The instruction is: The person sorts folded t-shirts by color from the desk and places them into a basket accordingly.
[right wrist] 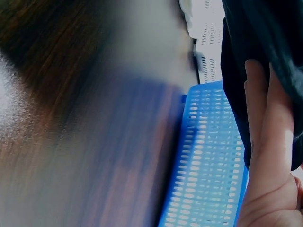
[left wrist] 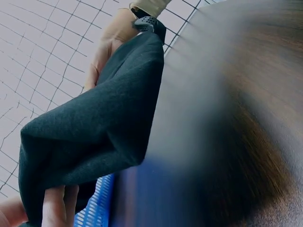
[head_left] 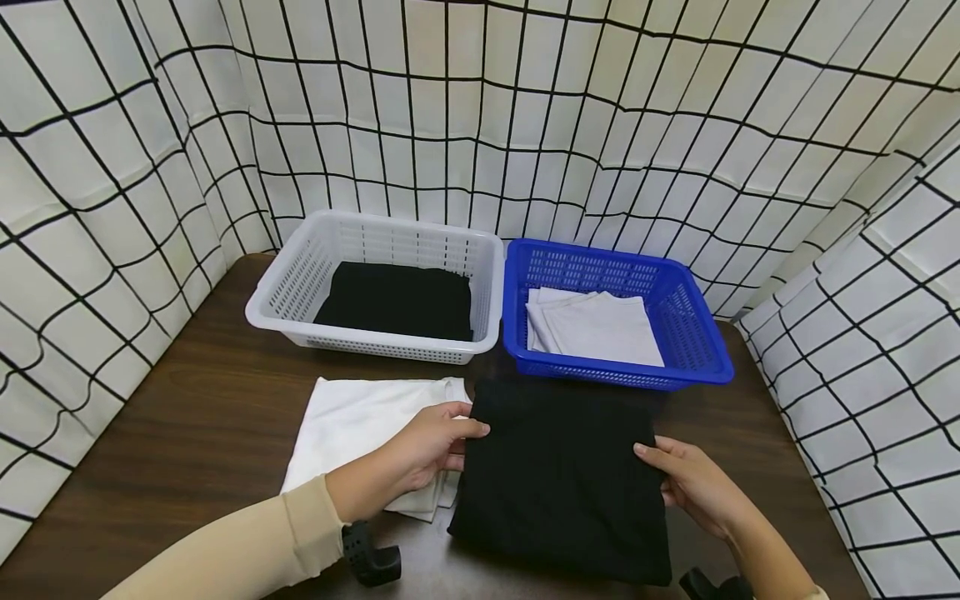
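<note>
A folded black cloth (head_left: 562,483) is held up off the table by both hands. My left hand (head_left: 431,446) pinches its left edge, thumb on the near face and fingers behind. My right hand (head_left: 693,483) grips the opposite edge the same way. In the left wrist view the cloth (left wrist: 90,123) sags between the hands, with a gap to the tabletop. Fingers of the right hand (right wrist: 270,127) lie flat along its underside in the right wrist view. Beneath my left forearm and hand, a folded white cloth (head_left: 367,417) lies on the table, partly covered.
At the back left stands a white basket (head_left: 258,312) with folded black cloth (head_left: 397,304) inside. Right beside it, a blue basket (head_left: 697,371) contains folded white cloths (head_left: 603,329). White grid-patterned curtains (head_left: 450,108) enclose the brown wooden table (head_left: 187,417) at the back and sides.
</note>
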A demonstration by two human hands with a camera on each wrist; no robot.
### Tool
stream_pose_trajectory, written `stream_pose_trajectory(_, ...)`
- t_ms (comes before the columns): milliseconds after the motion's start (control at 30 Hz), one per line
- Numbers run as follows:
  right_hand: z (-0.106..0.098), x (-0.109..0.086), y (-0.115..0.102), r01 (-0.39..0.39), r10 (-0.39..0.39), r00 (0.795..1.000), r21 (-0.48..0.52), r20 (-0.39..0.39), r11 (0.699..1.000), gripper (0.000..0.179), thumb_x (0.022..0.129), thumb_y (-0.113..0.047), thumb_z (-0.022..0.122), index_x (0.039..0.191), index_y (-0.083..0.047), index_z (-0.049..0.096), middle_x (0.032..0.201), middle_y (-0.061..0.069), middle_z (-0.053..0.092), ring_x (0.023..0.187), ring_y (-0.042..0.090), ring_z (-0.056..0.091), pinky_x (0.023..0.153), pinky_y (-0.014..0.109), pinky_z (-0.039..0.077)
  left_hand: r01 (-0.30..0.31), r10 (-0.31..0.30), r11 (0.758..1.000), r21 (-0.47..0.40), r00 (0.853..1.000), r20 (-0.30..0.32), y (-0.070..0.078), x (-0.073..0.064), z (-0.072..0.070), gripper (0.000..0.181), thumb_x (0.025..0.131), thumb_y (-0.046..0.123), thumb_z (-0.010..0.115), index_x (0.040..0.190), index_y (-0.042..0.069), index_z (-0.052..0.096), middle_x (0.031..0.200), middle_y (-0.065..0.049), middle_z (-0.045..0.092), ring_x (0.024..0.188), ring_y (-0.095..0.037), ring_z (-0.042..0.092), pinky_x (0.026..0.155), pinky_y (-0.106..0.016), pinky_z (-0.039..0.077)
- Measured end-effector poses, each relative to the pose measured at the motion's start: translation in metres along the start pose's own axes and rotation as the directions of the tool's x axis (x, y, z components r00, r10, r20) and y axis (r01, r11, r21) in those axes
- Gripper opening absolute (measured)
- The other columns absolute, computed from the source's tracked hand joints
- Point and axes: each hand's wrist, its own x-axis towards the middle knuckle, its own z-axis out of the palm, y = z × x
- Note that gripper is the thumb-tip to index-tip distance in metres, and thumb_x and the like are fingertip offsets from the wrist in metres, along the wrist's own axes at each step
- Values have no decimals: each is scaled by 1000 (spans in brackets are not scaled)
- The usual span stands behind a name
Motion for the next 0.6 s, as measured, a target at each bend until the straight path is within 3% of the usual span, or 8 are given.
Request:
stream_pose_trajectory(333, 3, 2, -9, -21, 20, 999, -40, -43, 999, 30, 105, -35, 50, 123, -14, 61, 101, -10, 75, 72, 4, 64, 67, 20, 55, -17, 17, 1000, 1, 1000, 17, 10, -1, -4, 35, 91, 9, 63, 123, -3, 53, 94, -4, 74, 78, -15, 73, 76, -38, 63)
stream_pose_trajectory(600, 4, 6, -16, 2, -3, 1000, -19, -28, 1000, 30, 105, -34, 49, 123, -12, 59, 102, -8, 75, 80, 8, 71, 76, 27, 60, -23, 23, 999, 31, 1000, -3, 21, 1, -7, 33, 91, 8, 62, 122, -3, 56, 93, -5, 74, 76, -15, 73, 75, -37, 63)
